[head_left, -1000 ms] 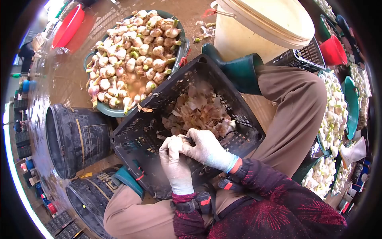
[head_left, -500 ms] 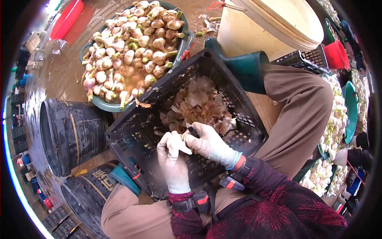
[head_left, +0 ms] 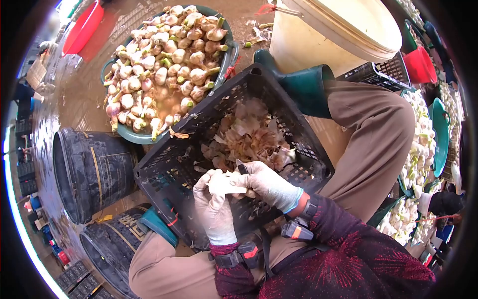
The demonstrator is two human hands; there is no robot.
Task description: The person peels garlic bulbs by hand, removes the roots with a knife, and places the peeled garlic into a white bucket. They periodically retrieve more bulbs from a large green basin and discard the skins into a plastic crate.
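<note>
Garlic [head_left: 233,189] sat pinched in my left hand [head_left: 215,208], just beside my right hand [head_left: 272,186], closed around a knife [head_left: 241,167] (dark-bladed).

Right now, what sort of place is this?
Probably a garlic-peeling workplace: a basin heaped with unpeeled bulbs, a crate holding papery skins, and pale peeled garlic at the right.

Have brought into view, between left hand [head_left: 214,209] and right hand [head_left: 273,185], a pale piece [head_left: 235,189] hidden a second ago, over the near side of the black crate [head_left: 169,199]. Have bared more of the knife [head_left: 241,167] too.
</note>
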